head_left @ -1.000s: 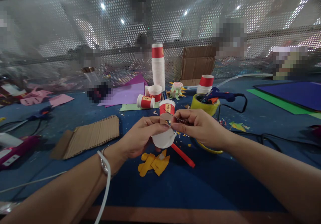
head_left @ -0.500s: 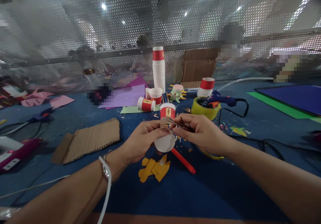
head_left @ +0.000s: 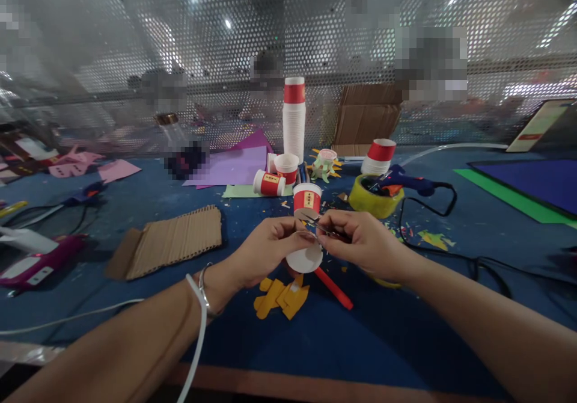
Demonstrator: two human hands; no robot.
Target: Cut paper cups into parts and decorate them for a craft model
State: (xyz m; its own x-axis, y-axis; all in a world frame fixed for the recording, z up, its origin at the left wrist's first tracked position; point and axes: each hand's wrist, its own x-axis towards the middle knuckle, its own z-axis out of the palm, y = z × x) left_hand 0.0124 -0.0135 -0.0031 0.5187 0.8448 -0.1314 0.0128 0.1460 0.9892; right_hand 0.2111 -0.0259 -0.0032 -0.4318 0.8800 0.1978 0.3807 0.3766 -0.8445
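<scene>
My left hand [head_left: 274, 243] is closed on a white paper cup [head_left: 304, 260], thumb and fingers pinching it near the top. The cup is tilted with its white round face toward me; the fingers hide part of it. My right hand [head_left: 360, 242] is closed round small metal scissors [head_left: 321, 222], whose thin blades point left above the cup's edge; the handles are hidden in the fingers. Just behind stands a red and white paper cup [head_left: 308, 199]. Below the hands lie several yellow-orange paper pieces [head_left: 282, 298] and a red marker-like stick [head_left: 334, 290].
A tall cup stack [head_left: 294, 126] and fallen cups [head_left: 269, 183] stand toward the back. Right of centre, a glue gun [head_left: 406, 180] rests on a yellow tape roll [head_left: 376, 201], its black cable trailing. Corrugated cardboard [head_left: 175, 240] lies left. A perforated metal screen [head_left: 234, 48] closes the back.
The view has turned slightly left, so the table things sit farther right. Both hands keep their grips on the cup and scissors, with only slight finger movement.
</scene>
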